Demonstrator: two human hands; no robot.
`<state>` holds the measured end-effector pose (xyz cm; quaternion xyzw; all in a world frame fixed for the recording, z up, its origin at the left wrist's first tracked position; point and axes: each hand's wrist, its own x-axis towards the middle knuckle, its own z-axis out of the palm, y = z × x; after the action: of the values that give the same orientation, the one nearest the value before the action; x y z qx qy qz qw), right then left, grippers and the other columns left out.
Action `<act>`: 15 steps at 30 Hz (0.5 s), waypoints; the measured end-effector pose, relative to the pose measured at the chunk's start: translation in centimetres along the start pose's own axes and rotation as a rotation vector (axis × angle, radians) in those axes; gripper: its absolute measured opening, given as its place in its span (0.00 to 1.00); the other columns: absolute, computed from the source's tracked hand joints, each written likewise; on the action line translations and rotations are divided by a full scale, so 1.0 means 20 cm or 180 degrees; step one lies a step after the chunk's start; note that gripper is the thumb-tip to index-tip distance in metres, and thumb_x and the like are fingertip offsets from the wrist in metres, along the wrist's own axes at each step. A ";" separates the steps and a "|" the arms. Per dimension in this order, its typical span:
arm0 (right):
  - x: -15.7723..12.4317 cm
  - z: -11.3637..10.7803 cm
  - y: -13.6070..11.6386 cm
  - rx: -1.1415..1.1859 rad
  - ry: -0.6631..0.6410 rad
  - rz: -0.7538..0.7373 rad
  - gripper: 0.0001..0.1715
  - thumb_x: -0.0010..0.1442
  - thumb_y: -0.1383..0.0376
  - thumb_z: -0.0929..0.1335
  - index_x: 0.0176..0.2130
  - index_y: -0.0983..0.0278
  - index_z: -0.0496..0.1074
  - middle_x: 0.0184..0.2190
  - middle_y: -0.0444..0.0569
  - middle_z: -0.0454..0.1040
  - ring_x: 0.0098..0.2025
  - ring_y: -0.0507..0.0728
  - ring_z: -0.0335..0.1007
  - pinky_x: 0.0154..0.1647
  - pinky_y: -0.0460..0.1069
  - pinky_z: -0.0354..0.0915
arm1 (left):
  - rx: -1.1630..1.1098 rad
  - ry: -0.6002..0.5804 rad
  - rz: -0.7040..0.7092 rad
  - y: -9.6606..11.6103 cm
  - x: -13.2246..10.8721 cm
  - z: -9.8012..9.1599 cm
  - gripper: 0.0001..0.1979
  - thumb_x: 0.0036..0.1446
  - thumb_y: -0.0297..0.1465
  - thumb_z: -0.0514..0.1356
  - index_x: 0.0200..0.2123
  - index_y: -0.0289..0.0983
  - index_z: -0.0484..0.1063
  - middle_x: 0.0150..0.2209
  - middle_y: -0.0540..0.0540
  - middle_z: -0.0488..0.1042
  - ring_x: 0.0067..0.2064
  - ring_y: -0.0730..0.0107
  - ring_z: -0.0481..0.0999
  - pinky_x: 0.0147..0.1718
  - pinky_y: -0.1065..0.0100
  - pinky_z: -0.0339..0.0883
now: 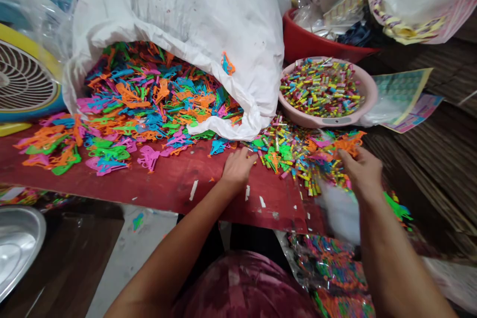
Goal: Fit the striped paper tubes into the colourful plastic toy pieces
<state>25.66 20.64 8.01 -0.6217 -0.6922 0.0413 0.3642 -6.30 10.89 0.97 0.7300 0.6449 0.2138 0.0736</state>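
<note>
My left hand (237, 167) rests low over the red board (219, 194), its fingers curled at the near edge of a heap of small striped tubes (309, 184). Whatever its fingertips close on is too small to name. At the right end of the heap, my right hand (363, 171) has its thumb and fingers closed around orange plastic toy pieces (349, 143). A blurred whitish plastic sheet or bag (340, 211) shows beneath that hand. Flat toy pieces in orange, green, pink and blue (162, 92) spill from a large white sack (194, 5) at the left.
A pink basin (367, 102) full of small tubes stands behind the heap, with a red tub (316, 44) farther back. Printed sheets (404, 89) lie to its right. A yellow fan (28, 72) is at left, above a metal bowl (22, 253). Packed toys (335, 268) lie below the board.
</note>
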 end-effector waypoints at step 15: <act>-0.30 0.80 -0.94 0.0213 -0.1641 -0.2811 0.23 0.66 0.72 0.60 0.57 0.63 0.69 0.55 0.56 0.71 0.54 0.60 0.67 0.52 0.52 0.64 | -0.2199 0.1189 -0.1045 -0.10 -0.36 -0.05 0.09 0.66 0.35 0.54 0.46 0.39 0.67 0.37 0.47 0.76 0.36 0.69 0.75 0.35 0.70 0.65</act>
<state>0.89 17.43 3.21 -0.2276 -0.9545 0.0577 0.1840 -9.20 3.96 -0.47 0.4988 0.6453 0.5314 0.2288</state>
